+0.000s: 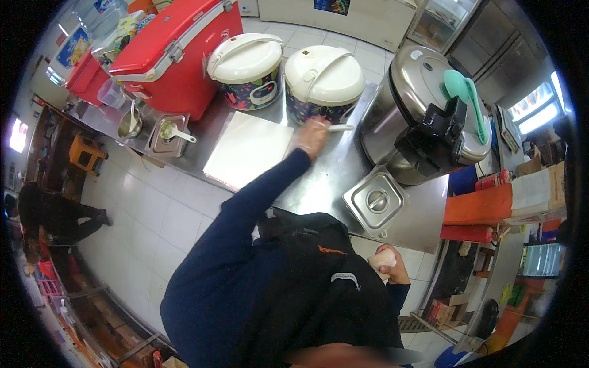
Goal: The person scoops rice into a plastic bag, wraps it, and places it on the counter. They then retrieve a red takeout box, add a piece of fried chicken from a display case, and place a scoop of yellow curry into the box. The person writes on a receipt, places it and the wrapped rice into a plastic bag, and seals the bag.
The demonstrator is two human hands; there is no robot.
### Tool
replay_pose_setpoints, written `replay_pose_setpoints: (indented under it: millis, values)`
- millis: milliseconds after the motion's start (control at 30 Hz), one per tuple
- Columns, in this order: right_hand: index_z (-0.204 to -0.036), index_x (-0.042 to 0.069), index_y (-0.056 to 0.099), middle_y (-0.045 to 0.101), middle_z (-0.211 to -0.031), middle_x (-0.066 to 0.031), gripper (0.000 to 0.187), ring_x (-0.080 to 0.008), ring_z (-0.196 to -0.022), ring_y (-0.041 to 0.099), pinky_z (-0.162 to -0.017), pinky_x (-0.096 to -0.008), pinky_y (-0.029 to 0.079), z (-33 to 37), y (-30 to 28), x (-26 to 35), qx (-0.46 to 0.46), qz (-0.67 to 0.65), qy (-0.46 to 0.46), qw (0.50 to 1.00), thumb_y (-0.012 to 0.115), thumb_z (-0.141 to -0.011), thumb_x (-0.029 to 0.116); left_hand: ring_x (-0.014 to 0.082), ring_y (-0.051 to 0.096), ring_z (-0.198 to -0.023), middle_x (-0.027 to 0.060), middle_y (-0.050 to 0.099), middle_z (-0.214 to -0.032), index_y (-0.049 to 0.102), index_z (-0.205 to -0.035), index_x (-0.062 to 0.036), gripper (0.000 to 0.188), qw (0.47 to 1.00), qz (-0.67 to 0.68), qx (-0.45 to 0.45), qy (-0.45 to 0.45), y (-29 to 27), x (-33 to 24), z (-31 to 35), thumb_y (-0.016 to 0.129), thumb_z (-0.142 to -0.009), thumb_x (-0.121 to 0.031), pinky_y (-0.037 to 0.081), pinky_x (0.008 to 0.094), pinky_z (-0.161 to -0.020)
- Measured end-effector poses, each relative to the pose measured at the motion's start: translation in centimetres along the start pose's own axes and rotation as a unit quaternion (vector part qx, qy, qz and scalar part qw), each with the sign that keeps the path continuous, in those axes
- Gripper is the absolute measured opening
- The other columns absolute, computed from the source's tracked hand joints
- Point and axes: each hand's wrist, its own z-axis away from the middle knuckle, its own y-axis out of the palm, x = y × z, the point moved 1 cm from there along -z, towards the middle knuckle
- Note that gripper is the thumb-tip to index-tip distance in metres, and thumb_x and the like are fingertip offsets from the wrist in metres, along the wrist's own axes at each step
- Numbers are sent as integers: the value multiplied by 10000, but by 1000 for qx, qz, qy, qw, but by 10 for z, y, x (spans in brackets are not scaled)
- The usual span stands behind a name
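My left hand [313, 137], in a thin clear glove, reaches to the front of the right-hand rice cooker [324, 76]. Its fingers are closed, and a white-handled utensil [341, 127] sticks out to the right of them; the utensil's other end is hidden. The cooker has a white lid, lowered, and a dark patterned body. Low on my right, off the counter's front edge, my right hand [392, 264] is closed round a white lump [381, 259], perhaps rice. A stack of white sheets [248, 150] lies left of my left hand.
A second rice cooker [246, 67] and a red cooler box [175, 58] stand at the back left. Nearer are a tray with a spoon [169, 138] and a metal bowl [129, 127]. On the right are a steel urn [402, 92] and a lidded steel pan [374, 199]. A person [58, 211] is far left.
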Motion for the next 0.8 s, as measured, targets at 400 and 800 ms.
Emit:
replay_pose_setpoints:
  millis: [400,800]
  values:
    - [-1056,38,503,618,-830,-99,714,-226,-667,651,-578,-357,556,-34,32,37,119,-113,-62,985,750,-702,606,351,573,-1022,194,587,-1098,571,-1198,-66,406,979,-94,121,-136,-51,127,131,510,-797,-83,467,430,-892]
    - [-1283,6,511,635,-897,-95,669,-237,-698,634,-614,-370,532,-143,302,-9,212,-139,124,959,313,-979,567,369,543,-1100,181,585,-1170,567,-1215,-71,357,940,142,-119,-288,-204,96,324,519,-894,-218,434,464,-958]
